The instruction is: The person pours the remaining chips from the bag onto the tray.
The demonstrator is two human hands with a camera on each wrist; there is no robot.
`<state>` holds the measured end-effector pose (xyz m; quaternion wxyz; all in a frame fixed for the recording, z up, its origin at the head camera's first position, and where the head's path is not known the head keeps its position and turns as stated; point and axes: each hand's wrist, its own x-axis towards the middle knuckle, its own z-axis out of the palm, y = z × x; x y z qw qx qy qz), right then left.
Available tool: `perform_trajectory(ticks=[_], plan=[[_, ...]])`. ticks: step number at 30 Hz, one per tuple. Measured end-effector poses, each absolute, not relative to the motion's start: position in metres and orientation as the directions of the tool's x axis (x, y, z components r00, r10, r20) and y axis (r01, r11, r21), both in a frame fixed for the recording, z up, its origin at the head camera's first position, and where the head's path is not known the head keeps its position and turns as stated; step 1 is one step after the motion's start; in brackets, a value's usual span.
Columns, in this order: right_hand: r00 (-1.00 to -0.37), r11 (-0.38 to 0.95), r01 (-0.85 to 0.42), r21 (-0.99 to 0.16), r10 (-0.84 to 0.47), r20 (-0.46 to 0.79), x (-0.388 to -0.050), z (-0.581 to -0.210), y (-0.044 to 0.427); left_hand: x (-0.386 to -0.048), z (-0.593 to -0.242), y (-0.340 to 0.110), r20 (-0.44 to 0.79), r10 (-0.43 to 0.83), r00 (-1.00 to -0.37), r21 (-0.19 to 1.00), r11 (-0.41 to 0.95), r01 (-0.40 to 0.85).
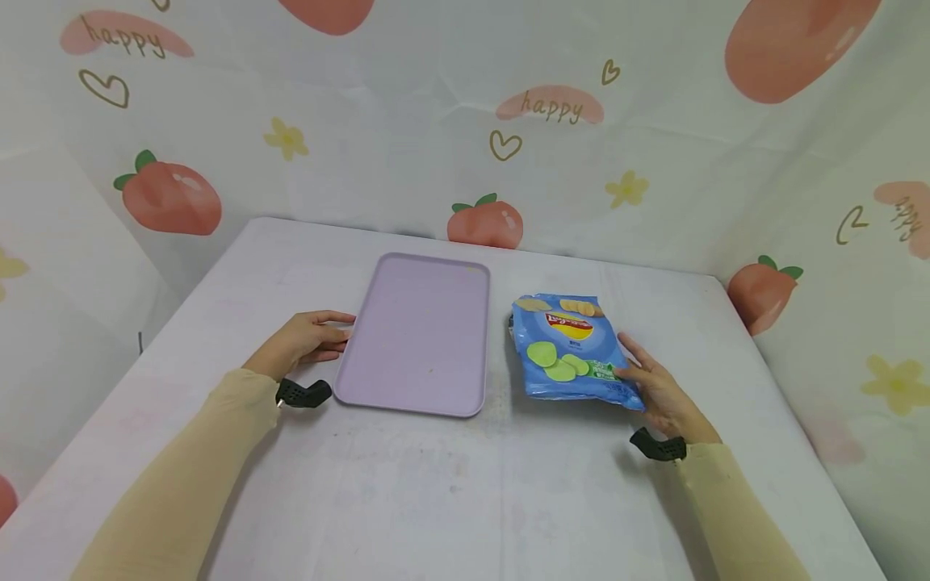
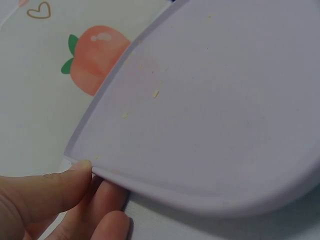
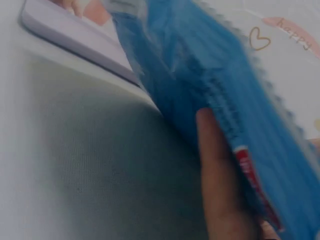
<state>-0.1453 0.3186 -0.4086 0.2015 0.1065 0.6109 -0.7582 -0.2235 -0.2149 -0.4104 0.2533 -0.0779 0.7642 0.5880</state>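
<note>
A shallow lilac tray [image 1: 417, 331] lies on the white table, with small yellowish crumbs [image 2: 156, 93] on its surface. My left hand [image 1: 308, 343] pinches the tray's left edge; in the left wrist view the thumb [image 2: 75, 175] is on top of the rim and the other fingers are below. To the tray's right is a blue bag of chips [image 1: 570, 347] with a red and yellow logo. Its right side is gripped by my right hand [image 1: 661, 395], thumb on the printed face. Part of that hand is hidden by the bag in the right wrist view.
The white table [image 1: 436, 500] ends at a back edge against a hanging cloth [image 1: 407, 145] printed with peaches, hearts and flowers. Black wrist mounts [image 1: 657, 445] sit at both wrists. Faint marks dot the tabletop in front of the tray.
</note>
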Motion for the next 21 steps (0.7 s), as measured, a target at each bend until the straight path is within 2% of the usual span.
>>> perform_trajectory(ticks=[10,21], plan=[[-0.872,-0.114,0.474,-0.873,-0.202,-0.447,-0.1494,-0.4121,0.3171,-0.2228,-0.4097,-0.2154,-0.48,0.183,-0.858,0.859,0.299,-0.416],[-0.881,-0.142,0.462,-0.875,-0.188,-0.434,-0.1491,-0.4123,0.3148,-0.2231,-0.4095,-0.2157,-0.48,0.186,-0.857,0.858,0.302,-0.415]])
